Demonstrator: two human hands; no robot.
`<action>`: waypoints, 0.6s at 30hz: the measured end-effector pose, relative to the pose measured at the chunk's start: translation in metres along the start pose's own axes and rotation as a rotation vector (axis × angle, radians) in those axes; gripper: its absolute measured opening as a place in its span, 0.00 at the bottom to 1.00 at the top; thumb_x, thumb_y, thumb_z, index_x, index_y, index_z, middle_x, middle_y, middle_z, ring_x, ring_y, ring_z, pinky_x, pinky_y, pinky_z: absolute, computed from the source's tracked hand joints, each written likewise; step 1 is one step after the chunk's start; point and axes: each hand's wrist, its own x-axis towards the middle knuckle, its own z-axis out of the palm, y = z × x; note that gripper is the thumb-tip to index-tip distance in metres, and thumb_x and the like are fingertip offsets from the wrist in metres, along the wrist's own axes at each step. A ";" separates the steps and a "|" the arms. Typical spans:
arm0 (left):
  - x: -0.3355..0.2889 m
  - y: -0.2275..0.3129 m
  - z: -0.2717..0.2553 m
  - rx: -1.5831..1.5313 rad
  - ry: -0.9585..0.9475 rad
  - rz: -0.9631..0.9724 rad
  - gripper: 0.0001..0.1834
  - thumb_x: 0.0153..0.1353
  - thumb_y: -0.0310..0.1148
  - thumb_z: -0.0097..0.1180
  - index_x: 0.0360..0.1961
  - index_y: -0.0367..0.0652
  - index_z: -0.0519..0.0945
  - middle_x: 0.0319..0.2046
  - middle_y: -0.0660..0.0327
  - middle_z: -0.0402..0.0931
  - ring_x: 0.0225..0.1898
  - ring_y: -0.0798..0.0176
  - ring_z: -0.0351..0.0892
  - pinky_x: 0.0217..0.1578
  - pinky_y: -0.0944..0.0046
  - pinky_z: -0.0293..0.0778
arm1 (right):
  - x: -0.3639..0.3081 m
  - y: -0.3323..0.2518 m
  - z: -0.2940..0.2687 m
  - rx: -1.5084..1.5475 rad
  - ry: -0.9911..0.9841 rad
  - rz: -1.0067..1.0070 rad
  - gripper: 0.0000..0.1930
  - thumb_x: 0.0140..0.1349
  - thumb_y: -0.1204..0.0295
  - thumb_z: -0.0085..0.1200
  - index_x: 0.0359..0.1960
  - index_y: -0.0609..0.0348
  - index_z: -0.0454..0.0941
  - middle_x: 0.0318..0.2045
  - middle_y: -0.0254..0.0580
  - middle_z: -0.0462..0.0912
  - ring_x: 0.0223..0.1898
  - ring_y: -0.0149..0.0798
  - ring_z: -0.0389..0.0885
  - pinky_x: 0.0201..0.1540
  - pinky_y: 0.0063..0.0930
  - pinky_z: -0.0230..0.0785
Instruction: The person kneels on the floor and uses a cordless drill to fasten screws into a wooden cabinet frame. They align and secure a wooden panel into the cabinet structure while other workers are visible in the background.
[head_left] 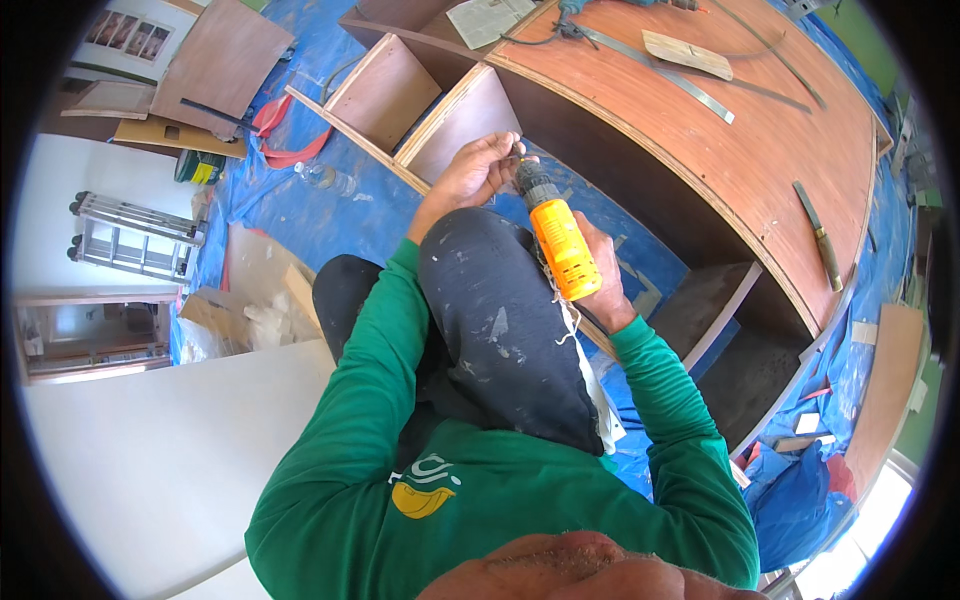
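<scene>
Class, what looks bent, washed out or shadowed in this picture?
Head view: the wooden cabinet shows a bowed front edge inside a dark rim; head view: the lower-right bright patch is blown out; head view: the rightmost compartment lies in shadow, while the orange drill is well lit.

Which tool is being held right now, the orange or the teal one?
The orange drill, gripped in the right hand; the teal tool lies on the wooden panel.
</scene>
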 end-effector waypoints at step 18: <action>0.222 0.047 0.078 1.888 0.082 0.692 0.14 0.72 0.39 0.59 0.44 0.38 0.87 0.37 0.47 0.88 0.42 0.45 0.88 0.47 0.47 0.80 | -0.003 0.002 -0.002 0.179 0.021 0.087 0.19 0.57 0.68 0.71 0.47 0.62 0.78 0.35 0.58 0.85 0.37 0.61 0.86 0.39 0.44 0.75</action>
